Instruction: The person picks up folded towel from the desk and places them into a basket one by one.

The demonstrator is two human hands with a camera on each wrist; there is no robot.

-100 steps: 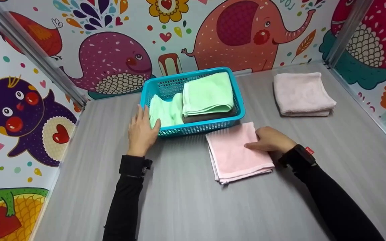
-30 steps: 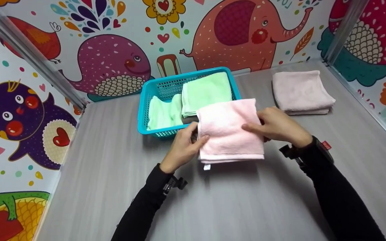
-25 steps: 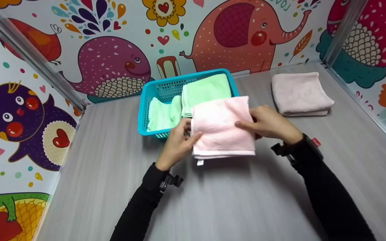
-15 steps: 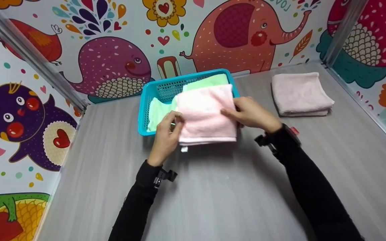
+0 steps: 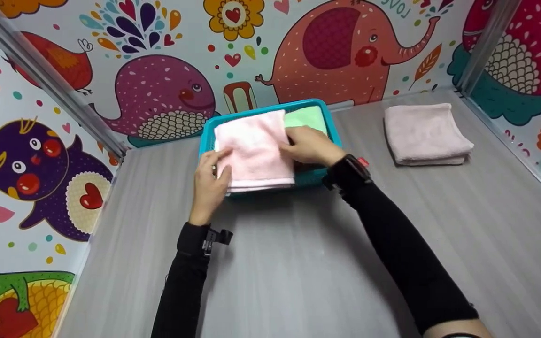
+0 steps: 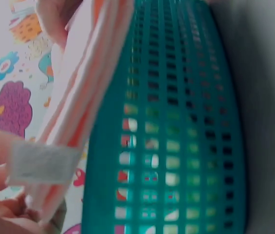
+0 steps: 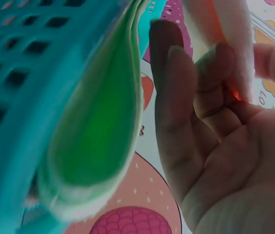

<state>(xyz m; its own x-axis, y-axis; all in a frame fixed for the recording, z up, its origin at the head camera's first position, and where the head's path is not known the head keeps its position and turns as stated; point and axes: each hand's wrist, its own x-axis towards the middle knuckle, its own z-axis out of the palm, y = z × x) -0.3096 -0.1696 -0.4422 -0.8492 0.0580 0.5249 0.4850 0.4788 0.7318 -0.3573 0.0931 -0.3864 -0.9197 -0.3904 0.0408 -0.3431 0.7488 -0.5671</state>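
Note:
A folded pink towel (image 5: 254,152) is held level over the left part of a teal plastic basket (image 5: 315,178). My left hand (image 5: 208,183) grips its left edge, thumb on top. At its right edge my right hand (image 5: 312,144) pinches it between thumb and fingers. The left wrist view shows the stacked layers of the pink towel (image 6: 86,73) and a white tag (image 6: 42,162) beside the basket's slotted wall (image 6: 169,126). A folded green towel (image 5: 309,119) sits in the basket's right part, partly covered by my right hand. The left part's contents are hidden beneath the pink towel.
A stack of folded pale pink towels (image 5: 426,134) lies on the grey table (image 5: 289,263) to the right of the basket. Walls with cartoon animals stand behind and at both sides, joined by metal corner posts.
The pink towel was lying on the table under my right hand; my left hand was at the basket. Both hands then took it up and carried it left over the basket.

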